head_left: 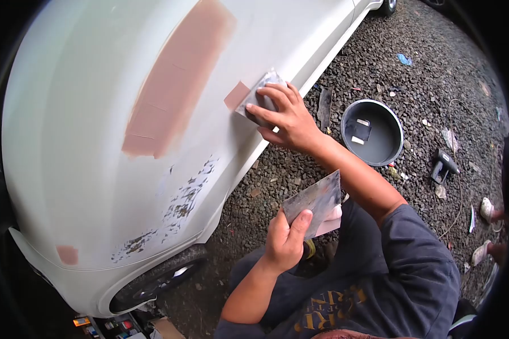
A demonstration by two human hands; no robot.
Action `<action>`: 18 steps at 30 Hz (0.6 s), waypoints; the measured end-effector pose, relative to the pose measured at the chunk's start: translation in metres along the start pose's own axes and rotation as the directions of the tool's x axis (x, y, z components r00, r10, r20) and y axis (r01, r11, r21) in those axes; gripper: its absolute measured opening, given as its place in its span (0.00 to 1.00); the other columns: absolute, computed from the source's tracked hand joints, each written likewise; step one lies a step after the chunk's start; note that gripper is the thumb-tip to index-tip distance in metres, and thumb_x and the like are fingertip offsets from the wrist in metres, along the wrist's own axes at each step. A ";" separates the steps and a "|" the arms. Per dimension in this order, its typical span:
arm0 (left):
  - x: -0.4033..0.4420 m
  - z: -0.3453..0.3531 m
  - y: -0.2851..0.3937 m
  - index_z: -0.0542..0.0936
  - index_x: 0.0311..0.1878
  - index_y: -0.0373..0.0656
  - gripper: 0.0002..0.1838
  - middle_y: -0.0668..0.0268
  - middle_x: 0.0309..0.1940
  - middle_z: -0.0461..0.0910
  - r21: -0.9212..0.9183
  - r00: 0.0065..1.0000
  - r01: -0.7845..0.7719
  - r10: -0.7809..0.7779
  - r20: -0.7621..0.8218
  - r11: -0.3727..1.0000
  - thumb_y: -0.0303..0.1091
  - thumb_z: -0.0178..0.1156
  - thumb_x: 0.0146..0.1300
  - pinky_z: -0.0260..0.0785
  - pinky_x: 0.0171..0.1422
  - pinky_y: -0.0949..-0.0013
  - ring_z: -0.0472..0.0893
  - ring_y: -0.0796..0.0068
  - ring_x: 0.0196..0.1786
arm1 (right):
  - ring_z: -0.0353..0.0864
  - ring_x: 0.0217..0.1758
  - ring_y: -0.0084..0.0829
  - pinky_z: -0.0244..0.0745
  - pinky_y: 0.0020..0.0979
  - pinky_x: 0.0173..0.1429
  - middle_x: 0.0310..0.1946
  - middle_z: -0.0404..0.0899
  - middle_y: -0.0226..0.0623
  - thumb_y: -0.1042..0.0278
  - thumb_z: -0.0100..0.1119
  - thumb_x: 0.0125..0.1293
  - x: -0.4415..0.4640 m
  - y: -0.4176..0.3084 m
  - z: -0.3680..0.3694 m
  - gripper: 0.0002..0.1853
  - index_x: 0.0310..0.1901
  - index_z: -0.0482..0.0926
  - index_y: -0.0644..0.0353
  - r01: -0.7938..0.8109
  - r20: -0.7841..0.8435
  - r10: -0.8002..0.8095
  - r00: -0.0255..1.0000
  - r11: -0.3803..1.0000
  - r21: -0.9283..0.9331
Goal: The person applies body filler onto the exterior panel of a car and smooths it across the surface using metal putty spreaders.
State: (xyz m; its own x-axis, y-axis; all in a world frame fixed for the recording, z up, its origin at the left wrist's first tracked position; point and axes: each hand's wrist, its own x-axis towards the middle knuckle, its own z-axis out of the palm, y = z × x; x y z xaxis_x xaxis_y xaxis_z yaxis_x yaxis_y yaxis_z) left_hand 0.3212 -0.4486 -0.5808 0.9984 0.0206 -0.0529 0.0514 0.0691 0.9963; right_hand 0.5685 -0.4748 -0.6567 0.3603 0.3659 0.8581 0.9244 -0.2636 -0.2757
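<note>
My right hand (283, 116) is closed on a grey, smeared flat spreader (260, 106), which lies against the white car body (152, 198) close to its lower edge. A small pink filler patch (237, 96) shows just left of the spreader. Lower down, in front of my torso, my left hand (287, 240) grips a thin grey plate (316, 198) with its thumb on top. Pinkish material shows beneath the plate's right side. A long pink filler area (178, 79) runs up the panel, and dark chipped paint (181, 209) lies below it.
A round dark basin (345, 133) with small items inside stands on the gravel (424, 96). A dark power tool (444, 166) lies to its right. The car's wheel (152, 282) is at lower left, near a box of small items (110, 326). Another person's feet (483, 254) show at far right.
</note>
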 end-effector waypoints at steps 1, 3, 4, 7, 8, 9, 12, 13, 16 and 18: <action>0.000 -0.001 0.001 0.73 0.70 0.26 0.23 0.49 0.58 0.86 -0.017 1.000 -0.006 0.006 -0.007 1.000 0.35 0.47 0.83 0.78 0.68 0.58 0.87 0.60 0.60 | 0.68 0.76 0.49 0.59 0.63 0.79 0.70 0.70 0.39 0.61 0.78 0.52 0.010 -0.001 -0.007 0.38 0.69 0.80 0.36 0.000 -0.048 0.000 0.999 1.000 0.015; -0.001 -0.002 0.003 0.76 0.67 0.27 0.21 0.51 0.56 0.87 -0.049 1.000 -0.019 0.018 -0.020 0.999 0.34 0.47 0.84 0.77 0.68 0.61 0.87 0.64 0.60 | 0.66 0.77 0.49 0.59 0.62 0.80 0.70 0.70 0.39 0.61 0.79 0.52 0.021 0.004 -0.007 0.38 0.69 0.80 0.37 0.007 -0.064 -0.007 0.998 1.000 -0.002; 0.000 -0.003 0.003 0.76 0.67 0.27 0.21 0.51 0.57 0.87 -0.059 1.000 -0.022 0.021 -0.020 0.998 0.33 0.47 0.84 0.77 0.68 0.61 0.87 0.64 0.60 | 0.65 0.78 0.49 0.59 0.62 0.81 0.70 0.70 0.39 0.61 0.79 0.52 0.022 0.010 -0.001 0.38 0.69 0.80 0.37 0.019 -0.067 -0.019 0.998 1.000 -0.007; 0.001 -0.007 0.003 0.76 0.68 0.27 0.21 0.50 0.57 0.86 -0.066 0.999 -0.030 0.028 -0.026 0.997 0.33 0.46 0.84 0.77 0.68 0.61 0.87 0.63 0.60 | 0.66 0.78 0.48 0.60 0.63 0.80 0.70 0.71 0.38 0.60 0.79 0.52 0.000 0.025 0.016 0.38 0.69 0.80 0.35 0.036 -0.020 -0.036 0.999 0.999 -0.005; 0.001 -0.008 0.003 0.76 0.68 0.27 0.21 0.50 0.57 0.86 -0.055 0.999 -0.031 0.030 -0.029 0.998 0.33 0.46 0.84 0.77 0.69 0.60 0.87 0.63 0.60 | 0.66 0.78 0.48 0.60 0.64 0.79 0.69 0.71 0.38 0.60 0.78 0.52 -0.012 0.028 0.017 0.38 0.68 0.80 0.34 0.027 0.031 -0.026 0.999 0.999 -0.026; 0.001 -0.009 0.002 0.75 0.68 0.27 0.21 0.50 0.58 0.86 -0.045 0.999 -0.033 0.032 -0.028 0.998 0.33 0.46 0.84 0.77 0.69 0.60 0.87 0.63 0.60 | 0.66 0.77 0.47 0.60 0.66 0.79 0.69 0.72 0.38 0.60 0.78 0.52 -0.015 0.027 0.012 0.38 0.68 0.79 0.33 0.018 0.081 -0.014 0.997 0.999 -0.051; 0.002 -0.012 0.003 0.75 0.69 0.27 0.21 0.50 0.57 0.86 -0.096 1.000 0.006 -0.005 0.009 0.995 0.32 0.46 0.83 0.77 0.69 0.60 0.86 0.62 0.60 | 0.65 0.78 0.48 0.59 0.66 0.79 0.70 0.71 0.39 0.59 0.78 0.54 -0.002 0.035 -0.003 0.36 0.68 0.79 0.34 0.001 -0.027 -0.002 1.000 0.999 -0.035; 0.002 -0.011 0.004 0.75 0.69 0.27 0.21 0.50 0.57 0.86 -0.105 1.000 0.008 -0.007 0.007 0.994 0.32 0.46 0.83 0.77 0.69 0.60 0.86 0.62 0.60 | 0.65 0.78 0.48 0.59 0.66 0.79 0.70 0.70 0.39 0.58 0.78 0.55 0.008 0.037 -0.009 0.36 0.68 0.79 0.35 -0.005 -0.075 0.002 0.997 0.999 -0.032; 0.004 -0.010 0.008 0.75 0.68 0.26 0.21 0.49 0.57 0.86 -0.116 1.000 0.003 -0.002 0.003 0.993 0.31 0.45 0.83 0.77 0.69 0.60 0.86 0.61 0.60 | 0.64 0.78 0.48 0.59 0.65 0.80 0.71 0.69 0.38 0.59 0.77 0.55 0.018 0.055 -0.001 0.36 0.68 0.79 0.35 0.004 -0.092 -0.004 0.996 1.000 -0.005; 0.004 -0.010 0.009 0.75 0.68 0.26 0.21 0.49 0.57 0.86 -0.119 1.000 -0.001 0.001 -0.001 0.993 0.31 0.45 0.83 0.77 0.69 0.59 0.86 0.61 0.60 | 0.65 0.78 0.48 0.59 0.65 0.81 0.70 0.70 0.39 0.60 0.77 0.55 0.004 0.060 0.007 0.36 0.69 0.79 0.35 0.005 -0.055 -0.004 0.998 1.000 0.006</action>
State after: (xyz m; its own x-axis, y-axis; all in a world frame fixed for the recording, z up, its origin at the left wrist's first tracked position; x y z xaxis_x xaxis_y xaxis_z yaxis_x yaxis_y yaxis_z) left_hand 0.3256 -0.4376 -0.5729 0.9984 0.0214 -0.0517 0.0469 0.1870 0.9812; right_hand 0.6269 -0.4828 -0.6727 0.3489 0.3175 0.8817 0.9268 -0.2562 -0.2745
